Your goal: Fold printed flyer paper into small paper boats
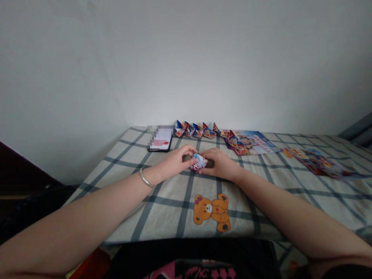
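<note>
A small folded piece of printed paper [198, 162], blue, white and red, is held between my two hands above the checked tablecloth [162, 217]. My left hand [181, 158], with a silver bangle on its wrist, pinches the paper's left side between thumb and fingers. On the right side, my right hand [219, 163] grips it with thumb and fingertips. Behind the hands, several folded paper shapes [195, 130] in similar print stand in a row near the wall. Another folded paper piece [236, 142] rests at the row's right end. The fingertips hide part of the held paper.
A phone [161, 138] with a lit screen lies left of the row. Flat printed sheets [258, 141] lie to the right, with another printed sheet [319, 162] farther right. A white wall [203, 66] rises behind the table. A bear print [213, 211] decorates the cloth.
</note>
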Demonstrator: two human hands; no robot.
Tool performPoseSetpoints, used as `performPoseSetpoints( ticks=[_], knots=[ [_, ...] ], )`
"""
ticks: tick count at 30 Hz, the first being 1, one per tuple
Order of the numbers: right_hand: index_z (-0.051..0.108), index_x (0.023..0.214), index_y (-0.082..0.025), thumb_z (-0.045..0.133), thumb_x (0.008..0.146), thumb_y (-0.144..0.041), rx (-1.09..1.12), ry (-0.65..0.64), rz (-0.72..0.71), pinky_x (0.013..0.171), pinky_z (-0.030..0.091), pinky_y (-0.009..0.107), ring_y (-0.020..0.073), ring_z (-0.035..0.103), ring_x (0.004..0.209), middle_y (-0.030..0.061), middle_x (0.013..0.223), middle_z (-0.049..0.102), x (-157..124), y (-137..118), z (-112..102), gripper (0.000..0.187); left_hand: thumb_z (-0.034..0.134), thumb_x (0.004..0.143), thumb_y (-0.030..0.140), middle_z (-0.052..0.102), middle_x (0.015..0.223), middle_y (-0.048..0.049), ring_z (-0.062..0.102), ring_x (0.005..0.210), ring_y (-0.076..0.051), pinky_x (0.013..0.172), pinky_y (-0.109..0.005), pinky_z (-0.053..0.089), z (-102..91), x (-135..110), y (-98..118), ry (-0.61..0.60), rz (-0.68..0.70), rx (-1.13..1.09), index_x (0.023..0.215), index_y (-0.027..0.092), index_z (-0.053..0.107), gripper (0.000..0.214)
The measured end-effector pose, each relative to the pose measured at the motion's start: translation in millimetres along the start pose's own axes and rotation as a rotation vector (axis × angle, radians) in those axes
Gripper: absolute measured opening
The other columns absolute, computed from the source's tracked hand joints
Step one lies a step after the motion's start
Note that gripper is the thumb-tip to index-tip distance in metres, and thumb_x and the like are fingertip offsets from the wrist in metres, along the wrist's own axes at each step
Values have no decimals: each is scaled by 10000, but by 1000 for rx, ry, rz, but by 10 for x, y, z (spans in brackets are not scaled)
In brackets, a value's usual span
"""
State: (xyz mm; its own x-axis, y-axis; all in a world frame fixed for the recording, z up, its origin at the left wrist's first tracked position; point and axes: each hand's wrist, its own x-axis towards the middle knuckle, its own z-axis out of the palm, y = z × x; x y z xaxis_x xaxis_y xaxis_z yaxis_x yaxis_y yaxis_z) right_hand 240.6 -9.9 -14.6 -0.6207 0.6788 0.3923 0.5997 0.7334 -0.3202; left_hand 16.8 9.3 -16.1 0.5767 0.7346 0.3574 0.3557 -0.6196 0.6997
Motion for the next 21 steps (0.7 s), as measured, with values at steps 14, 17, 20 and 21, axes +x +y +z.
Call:
performPoseSetpoints(
  ticks=[14, 17, 20, 21],
  knots=[
    [653, 733, -179, 687, 864, -287, -237, 47, 34, 671, 344, 285, 182, 576, 743, 39, 715, 663, 16, -109, 0, 173, 597, 930, 289, 612, 809, -3, 579, 786, -158, 708, -278, 446, -14, -24, 133, -3, 246, 307, 842, 180, 622, 142],
    [655, 734, -179, 671, 882, -310, -300, 34, 8, 670, 322, 294, 181, 571, 738, 41, 721, 667, 7, -124, -2, 198, 564, 957, 305, 606, 802, -11, 567, 775, -157, 701, -274, 429, -12, -25, 130, -11, 295, 365, 810, 175, 623, 206],
    [649, 749, -176, 602, 933, -345, -347, 33, -12, 685, 318, 304, 181, 565, 749, 48, 745, 674, -1, -146, -18, 254, 520, 981, 309, 602, 789, -12, 564, 753, -153, 678, -266, 417, -13, -24, 126, 8, 304, 393, 792, 170, 620, 255],
    [647, 756, -173, 563, 957, -354, -365, 34, -22, 689, 317, 308, 181, 563, 755, 52, 755, 676, -4, -155, -28, 282, 505, 988, 315, 601, 787, -13, 564, 748, -152, 669, -264, 414, -16, -25, 129, 14, 303, 402, 790, 169, 619, 271]
  ],
)
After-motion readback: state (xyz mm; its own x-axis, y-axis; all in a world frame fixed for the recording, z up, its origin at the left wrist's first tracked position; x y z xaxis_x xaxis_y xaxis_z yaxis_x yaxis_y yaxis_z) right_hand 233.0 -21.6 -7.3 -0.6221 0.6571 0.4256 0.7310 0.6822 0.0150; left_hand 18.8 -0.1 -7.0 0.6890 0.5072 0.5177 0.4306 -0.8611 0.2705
